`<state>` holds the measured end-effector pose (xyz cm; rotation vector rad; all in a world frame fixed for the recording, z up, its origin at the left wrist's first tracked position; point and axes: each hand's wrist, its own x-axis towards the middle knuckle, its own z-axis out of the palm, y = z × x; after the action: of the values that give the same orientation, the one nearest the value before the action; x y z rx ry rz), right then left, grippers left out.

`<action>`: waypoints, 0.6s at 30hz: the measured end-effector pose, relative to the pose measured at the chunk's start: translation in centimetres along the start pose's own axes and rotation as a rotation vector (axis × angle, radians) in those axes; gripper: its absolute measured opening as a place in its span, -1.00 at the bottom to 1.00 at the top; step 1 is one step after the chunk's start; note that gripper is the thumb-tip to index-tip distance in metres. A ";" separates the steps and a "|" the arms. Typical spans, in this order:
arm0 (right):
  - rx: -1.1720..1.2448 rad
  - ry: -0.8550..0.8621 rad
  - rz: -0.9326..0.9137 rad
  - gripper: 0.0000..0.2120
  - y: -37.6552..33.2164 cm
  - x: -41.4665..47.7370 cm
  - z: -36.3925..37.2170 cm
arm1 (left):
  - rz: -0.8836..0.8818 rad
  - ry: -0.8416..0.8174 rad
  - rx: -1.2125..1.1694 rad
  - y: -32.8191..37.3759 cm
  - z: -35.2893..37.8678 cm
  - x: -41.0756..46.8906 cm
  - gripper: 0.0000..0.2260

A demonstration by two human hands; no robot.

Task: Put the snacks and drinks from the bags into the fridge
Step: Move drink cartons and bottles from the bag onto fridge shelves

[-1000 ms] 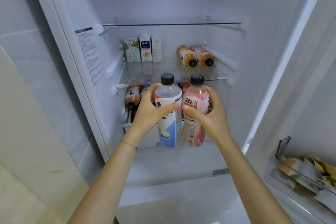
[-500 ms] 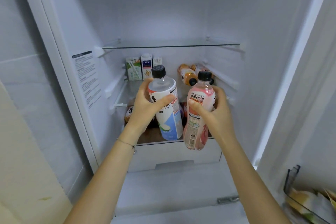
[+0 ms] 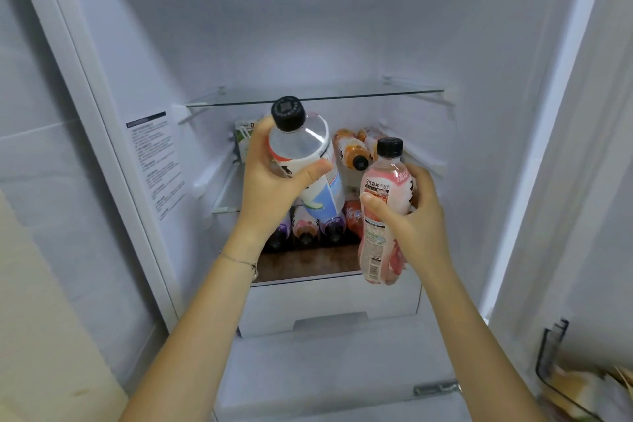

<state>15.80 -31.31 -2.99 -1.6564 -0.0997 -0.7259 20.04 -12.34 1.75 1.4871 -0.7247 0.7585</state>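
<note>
Shelved bottles (image 3: 351, 152) are already stored. The left hand (image 3: 270, 192) grips the blue-label bottle (image 3: 305, 144) and the right hand (image 3: 423, 226) grips the pink bottle (image 3: 376, 240). Neither is placed yet

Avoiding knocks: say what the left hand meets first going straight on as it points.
Likely the middle shelf at its front edge: the blue-and-white bottle in the left hand leads, base about level with it. Depth unclear; it may instead reach the cartons.

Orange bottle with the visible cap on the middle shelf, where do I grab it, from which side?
Take the orange bottle by the neck just behind its black cap, coming straight in from the front. It lies on its side, cap pointing out toward you.
</note>
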 end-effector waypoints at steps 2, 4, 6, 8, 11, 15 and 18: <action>-0.011 -0.003 0.004 -0.40 0.1 0.0 0.1 | 0.073 -0.049 0.097 -0.2 0.6 0.1 -0.40; -0.021 -0.009 0.011 -0.38 0.3 -0.1 0.1 | 0.088 -0.087 0.115 -0.4 1.1 0.2 -0.39; -0.015 -0.016 0.014 -0.40 0.5 -0.2 0.1 | 0.083 -0.111 0.126 -1.0 1.3 0.3 -0.39; -0.017 -0.029 0.013 -0.44 0.6 -0.2 0.1 | 0.072 -0.144 0.154 -1.7 1.2 0.5 -0.37; -0.005 -0.031 0.040 -0.48 0.8 -0.1 0.0 | 0.054 -0.171 0.179 -2.6 1.3 0.7 -0.36; -0.006 -0.030 0.056 -0.49 0.9 0.2 0.0 | 0.043 -0.210 0.211 -3.9 1.6 1.3 -0.35; -0.012 -0.028 0.059 -0.49 1.1 0.2 0.0 | 0.026 -0.237 0.216 -5.2 1.5 1.9 -0.34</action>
<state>16.48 -31.59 -3.80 -1.6742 -0.0667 -0.6597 25.41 -13.62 0.17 1.7873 -0.8619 0.7043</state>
